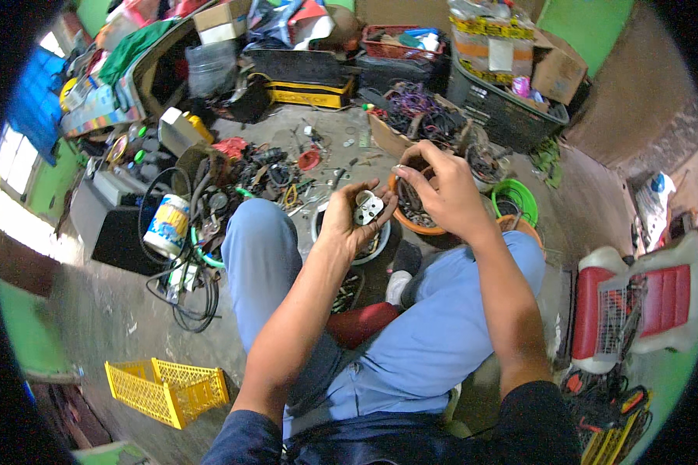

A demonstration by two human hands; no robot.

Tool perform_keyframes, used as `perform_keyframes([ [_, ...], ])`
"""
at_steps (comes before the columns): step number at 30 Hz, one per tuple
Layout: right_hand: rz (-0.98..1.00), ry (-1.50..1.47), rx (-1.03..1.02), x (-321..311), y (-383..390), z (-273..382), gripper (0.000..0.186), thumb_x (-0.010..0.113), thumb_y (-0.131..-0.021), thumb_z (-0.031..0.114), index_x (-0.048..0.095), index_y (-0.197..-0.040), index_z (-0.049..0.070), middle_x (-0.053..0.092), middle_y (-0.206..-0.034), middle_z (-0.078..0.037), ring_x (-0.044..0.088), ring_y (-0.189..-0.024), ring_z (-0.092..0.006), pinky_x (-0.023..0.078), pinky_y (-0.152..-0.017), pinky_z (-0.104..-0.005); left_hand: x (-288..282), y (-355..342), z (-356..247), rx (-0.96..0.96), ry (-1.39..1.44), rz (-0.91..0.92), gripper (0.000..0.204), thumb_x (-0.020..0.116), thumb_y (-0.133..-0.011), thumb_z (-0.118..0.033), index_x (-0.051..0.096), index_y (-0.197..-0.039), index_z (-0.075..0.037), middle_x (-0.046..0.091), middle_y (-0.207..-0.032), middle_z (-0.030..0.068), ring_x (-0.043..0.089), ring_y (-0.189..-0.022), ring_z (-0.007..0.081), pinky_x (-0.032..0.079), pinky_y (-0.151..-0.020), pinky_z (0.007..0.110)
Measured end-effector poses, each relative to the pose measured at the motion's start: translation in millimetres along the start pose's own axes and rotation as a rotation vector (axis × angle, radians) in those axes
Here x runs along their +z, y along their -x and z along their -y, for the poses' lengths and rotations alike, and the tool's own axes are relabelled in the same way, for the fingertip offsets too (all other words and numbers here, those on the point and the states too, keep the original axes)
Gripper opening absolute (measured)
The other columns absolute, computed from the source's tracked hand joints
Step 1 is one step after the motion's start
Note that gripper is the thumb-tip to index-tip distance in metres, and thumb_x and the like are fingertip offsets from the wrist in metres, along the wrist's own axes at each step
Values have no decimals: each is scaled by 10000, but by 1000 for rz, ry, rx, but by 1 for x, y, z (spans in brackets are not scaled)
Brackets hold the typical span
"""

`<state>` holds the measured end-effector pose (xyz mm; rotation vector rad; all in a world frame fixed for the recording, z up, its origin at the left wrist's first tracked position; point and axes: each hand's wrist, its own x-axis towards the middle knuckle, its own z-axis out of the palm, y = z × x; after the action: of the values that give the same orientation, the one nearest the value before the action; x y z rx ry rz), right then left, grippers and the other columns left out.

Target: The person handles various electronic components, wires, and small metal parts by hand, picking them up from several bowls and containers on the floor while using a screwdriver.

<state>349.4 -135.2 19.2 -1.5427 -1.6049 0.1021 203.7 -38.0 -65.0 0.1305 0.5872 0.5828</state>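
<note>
Blue trousers (434, 302) cover the person's bent legs, low over a stained grey floor (124, 310), where a yellow crate (167, 391) sits at the left. Past the knees, the left hand (341, 215) is palm up with its fingers loosely curled, and a small silver plate (371, 208) with holes lies in it. Its long side slants from low left to high right, so its upper end points toward the right hand (450, 190). There, the thumb and finger tips come close together; I cannot tell if they grip something tiny. Farther off are an orange tub (420, 228) and a green basket (529, 198). At the back, a big black bin (504, 120) stands near a green wall (589, 35).
</note>
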Motion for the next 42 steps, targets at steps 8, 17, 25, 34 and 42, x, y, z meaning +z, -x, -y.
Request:
perform_keyframes([
  [8, -147, -11, 313, -77, 39, -51, 196, 703, -887, 119, 663, -1032, -6, 700, -969, -165, 703, -860, -281, 556, -743, -372, 10, -44, 61, -191, -121, 108, 386, 416, -1016, -70, 416, -1387, 35, 512, -1308, 242, 538, -1210, 365, 495, -1062, 496],
  [17, -134, 225, 578, -140, 95, -110, 192, 728, -849, 81, 693, -1015, -8, 718, -878, -135, 688, -812, -191, 539, -716, -340, 0, -83, 89, -276, -404, 168, 330, 571, -1016, -333, 596, -1137, -28, 660, -915, 90, 659, -785, 179, 583, -656, 254],
  [25, 3, 424, 867, -154, 139, -160, 191, 707, -853, 129, 695, -997, 4, 713, -926, -204, 692, -880, -342, 535, -791, -435, 10, -87, 107, -345, -464, 229, 378, 446, -1048, -252, 536, -1324, -11, 635, -911, 78, 603, -761, 183, 523, -677, 310],
  [34, -13, 398, 739, -138, 134, -159, 262, 725, -859, 138, 672, -1074, -2, 706, -970, -190, 695, -851, -300, 539, -786, -398, 14, -83, 111, -341, -511, 251, 374, 549, -1023, -364, 591, -1115, -5, 646, -908, 80, 598, -727, 160, 501, -620, 271],
  [42, 146, 45, 452, -85, 100, -119, 284, 737, -866, 169, 674, -1110, 35, 672, -956, -137, 673, -792, -233, 536, -737, -363, 6, -82, 106, -318, -509, 199, 288, 631, -985, -346, 621, -1079, -74, 642, -892, 28, 604, -739, 116, 529, -655, 262],
])
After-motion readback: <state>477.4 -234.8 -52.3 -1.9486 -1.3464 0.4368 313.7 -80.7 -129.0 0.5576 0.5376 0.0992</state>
